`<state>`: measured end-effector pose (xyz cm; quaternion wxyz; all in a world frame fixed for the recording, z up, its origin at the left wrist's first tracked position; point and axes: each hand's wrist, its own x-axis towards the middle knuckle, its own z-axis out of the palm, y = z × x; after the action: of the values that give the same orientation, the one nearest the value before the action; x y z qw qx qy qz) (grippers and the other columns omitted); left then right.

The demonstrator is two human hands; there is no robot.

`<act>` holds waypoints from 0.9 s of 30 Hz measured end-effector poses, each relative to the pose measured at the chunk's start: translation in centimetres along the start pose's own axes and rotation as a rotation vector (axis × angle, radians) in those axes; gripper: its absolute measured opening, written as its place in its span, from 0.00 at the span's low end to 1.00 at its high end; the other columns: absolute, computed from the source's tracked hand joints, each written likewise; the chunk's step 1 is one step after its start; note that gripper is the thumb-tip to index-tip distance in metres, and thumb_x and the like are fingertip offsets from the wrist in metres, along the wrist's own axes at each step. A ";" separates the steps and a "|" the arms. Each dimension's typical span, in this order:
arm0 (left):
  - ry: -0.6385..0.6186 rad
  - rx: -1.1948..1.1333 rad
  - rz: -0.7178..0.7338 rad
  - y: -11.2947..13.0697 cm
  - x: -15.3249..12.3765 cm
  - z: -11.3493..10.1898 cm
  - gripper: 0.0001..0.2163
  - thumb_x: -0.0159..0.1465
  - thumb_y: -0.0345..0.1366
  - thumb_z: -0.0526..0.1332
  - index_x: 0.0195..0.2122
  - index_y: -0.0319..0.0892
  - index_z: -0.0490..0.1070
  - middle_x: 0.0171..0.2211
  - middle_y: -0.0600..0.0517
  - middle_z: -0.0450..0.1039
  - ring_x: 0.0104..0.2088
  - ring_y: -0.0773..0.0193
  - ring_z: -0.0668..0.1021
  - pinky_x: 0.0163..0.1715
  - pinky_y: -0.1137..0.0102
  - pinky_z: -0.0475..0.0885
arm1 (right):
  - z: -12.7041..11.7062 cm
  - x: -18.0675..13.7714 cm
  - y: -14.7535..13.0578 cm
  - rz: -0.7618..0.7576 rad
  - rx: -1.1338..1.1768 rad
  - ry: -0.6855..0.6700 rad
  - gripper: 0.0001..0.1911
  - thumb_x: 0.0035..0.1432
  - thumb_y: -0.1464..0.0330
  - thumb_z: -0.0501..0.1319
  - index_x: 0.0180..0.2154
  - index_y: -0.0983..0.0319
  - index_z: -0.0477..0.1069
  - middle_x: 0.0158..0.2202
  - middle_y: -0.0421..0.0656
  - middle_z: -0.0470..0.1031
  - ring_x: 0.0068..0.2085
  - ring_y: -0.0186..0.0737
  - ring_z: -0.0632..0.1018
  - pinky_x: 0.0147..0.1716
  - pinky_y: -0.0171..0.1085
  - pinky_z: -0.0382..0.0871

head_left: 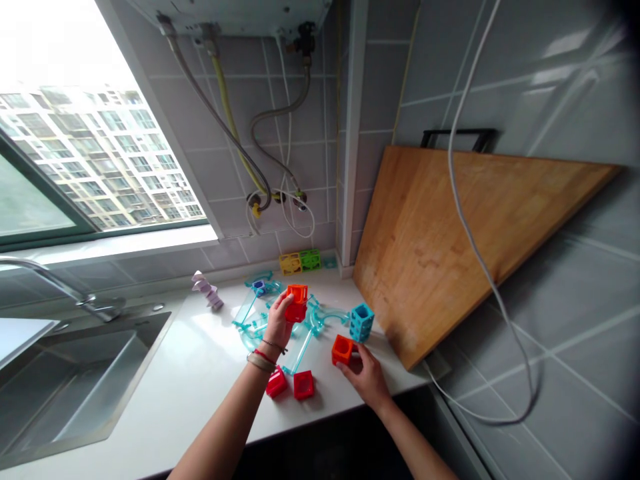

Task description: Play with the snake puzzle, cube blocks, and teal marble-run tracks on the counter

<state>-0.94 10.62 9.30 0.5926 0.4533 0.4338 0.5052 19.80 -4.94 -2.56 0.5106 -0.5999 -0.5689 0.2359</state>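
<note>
My left hand (280, 321) is closed on a stack of an orange cube (297, 291) and a red cube (297, 312), raised above the counter. To the right, my right hand (367, 378) grips an orange hollow cube (343, 350) between thumb and fingers, its round opening facing up. Just behind that cube stands a teal block tower (361, 323). Below my left hand lie two loose red cubes, one (303, 385) in full view and another (277, 382) partly behind my forearm. Clear blue track pieces (300, 348) spread over the counter behind my hands.
Yellow blocks (290, 264) and green blocks (310, 259) sit against the back wall. A lilac stack (207, 291) stands left, near the sink (115, 393) and faucet (90, 301). A wooden board (450, 233) leans at right, with a white cable (463, 213) hanging across it.
</note>
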 end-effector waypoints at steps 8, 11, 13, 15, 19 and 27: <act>-0.022 -0.173 -0.221 1.1 -13.0 -4.2 0.25 0.67 0.54 0.58 0.51 0.37 0.75 0.45 0.40 0.81 0.32 0.56 0.83 0.31 0.63 0.79 | -0.5 0.0 -0.7 0.027 0.033 -0.025 0.39 0.57 0.55 0.70 0.65 0.62 0.64 0.58 0.56 0.76 0.55 0.57 0.80 0.53 0.52 0.78; 0.009 -0.248 -0.320 -0.3 -17.1 -5.5 0.24 0.66 0.54 0.60 0.48 0.37 0.77 0.34 0.44 0.81 0.26 0.59 0.80 0.25 0.66 0.76 | -1.0 -1.1 -2.3 0.012 0.041 0.042 0.39 0.61 0.55 0.66 0.68 0.60 0.60 0.64 0.56 0.69 0.62 0.59 0.74 0.58 0.57 0.73; 0.049 -0.203 -0.328 -0.9 -19.1 -6.1 0.23 0.66 0.54 0.62 0.51 0.41 0.76 0.33 0.47 0.81 0.26 0.59 0.80 0.25 0.67 0.77 | -1.3 -2.6 -4.2 0.000 0.024 0.125 0.33 0.65 0.57 0.62 0.68 0.58 0.60 0.66 0.55 0.67 0.65 0.59 0.71 0.62 0.61 0.68; 0.028 -0.108 -0.292 -0.8 -20.5 -6.3 0.22 0.65 0.53 0.64 0.55 0.46 0.75 0.40 0.47 0.82 0.31 0.57 0.82 0.31 0.66 0.79 | -1.5 -4.3 -6.7 -0.012 0.040 0.130 0.29 0.67 0.58 0.61 0.66 0.57 0.63 0.65 0.54 0.67 0.64 0.58 0.71 0.62 0.59 0.68; -0.260 0.175 -0.153 0.4 -21.6 -5.7 0.20 0.65 0.47 0.67 0.57 0.50 0.75 0.55 0.45 0.78 0.53 0.48 0.80 0.54 0.59 0.75 | -1.3 -6.9 -11.7 0.199 0.313 -0.271 0.29 0.65 0.54 0.62 0.63 0.56 0.66 0.58 0.54 0.73 0.48 0.52 0.81 0.37 0.43 0.81; -0.443 0.569 0.064 0.2 -22.0 -5.4 0.36 0.53 0.44 0.77 0.63 0.58 0.68 0.58 0.44 0.76 0.53 0.46 0.81 0.56 0.59 0.74 | -2.5 -7.4 -15.3 0.357 0.292 -0.478 0.24 0.56 0.54 0.71 0.51 0.58 0.78 0.46 0.48 0.79 0.43 0.49 0.81 0.29 0.35 0.77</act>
<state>-8.75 -10.61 9.54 0.5060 0.7121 0.4036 0.2721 13.47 -15.21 9.63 0.3941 -0.5383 -0.5185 0.5349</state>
